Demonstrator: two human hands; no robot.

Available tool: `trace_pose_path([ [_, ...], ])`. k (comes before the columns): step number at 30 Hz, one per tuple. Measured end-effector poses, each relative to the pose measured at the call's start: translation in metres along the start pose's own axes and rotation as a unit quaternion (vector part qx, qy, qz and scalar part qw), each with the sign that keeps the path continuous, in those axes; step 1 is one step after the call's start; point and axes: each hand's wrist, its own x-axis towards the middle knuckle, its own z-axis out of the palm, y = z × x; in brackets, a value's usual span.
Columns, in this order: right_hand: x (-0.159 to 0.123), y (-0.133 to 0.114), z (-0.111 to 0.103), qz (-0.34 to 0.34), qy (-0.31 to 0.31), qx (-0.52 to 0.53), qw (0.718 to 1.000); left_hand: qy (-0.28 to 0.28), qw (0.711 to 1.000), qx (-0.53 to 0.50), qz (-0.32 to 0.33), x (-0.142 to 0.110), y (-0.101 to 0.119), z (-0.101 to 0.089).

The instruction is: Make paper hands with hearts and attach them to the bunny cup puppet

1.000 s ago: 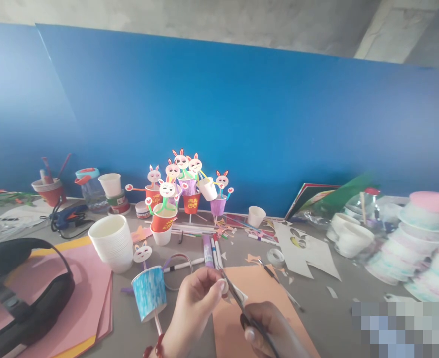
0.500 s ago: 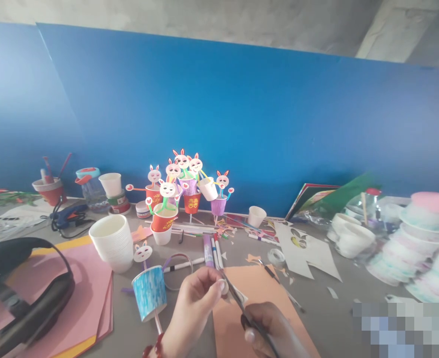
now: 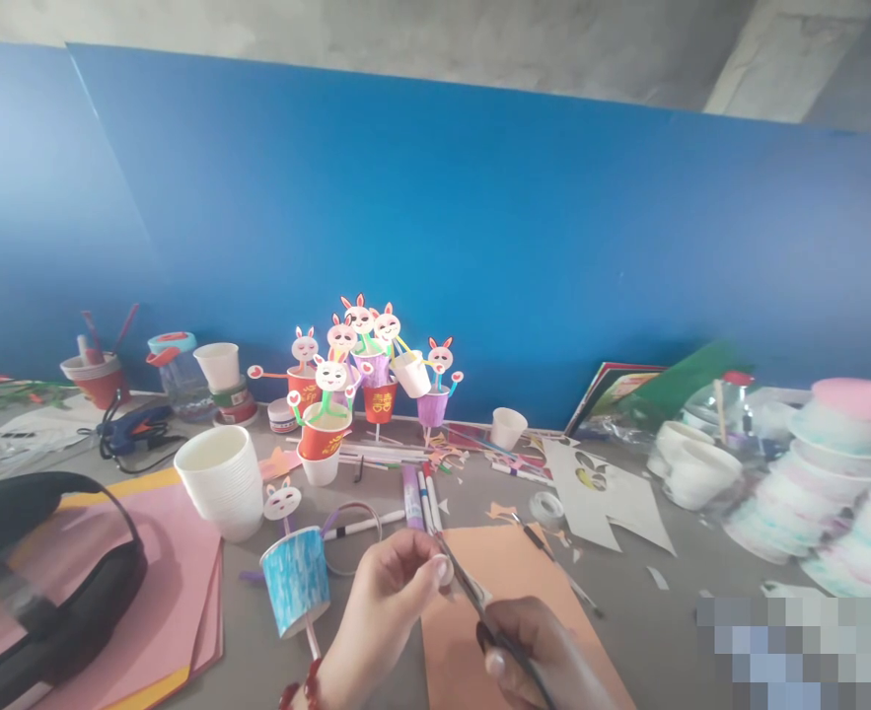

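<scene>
Leftward, the left hand (image 3: 398, 584) is being blocked by the blue-streaked cup (image 3: 294, 582); room is being offered right of the orange sheet (image 3: 509, 562)

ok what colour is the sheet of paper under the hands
Light orange; the sheet of paper shows best in the head view, the only one.

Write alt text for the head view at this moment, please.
The right hand holds dark scissors close to the left hand, which pinches a small pale piece above an orange sheet on a grey table. Behind are paper-cup rabbit figures before a blue partition, with stacked white cups to the figures' left.
</scene>
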Motion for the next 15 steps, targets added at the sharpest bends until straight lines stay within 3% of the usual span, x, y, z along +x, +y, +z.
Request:
trace_pose_path([
  [15, 0.0008, -0.0017, 0.0021, 0.002, 0.0, 0.029, 1.0, 0.008, 1.0, -0.012, 0.028, -0.0004, 0.0013, -0.0002],
])
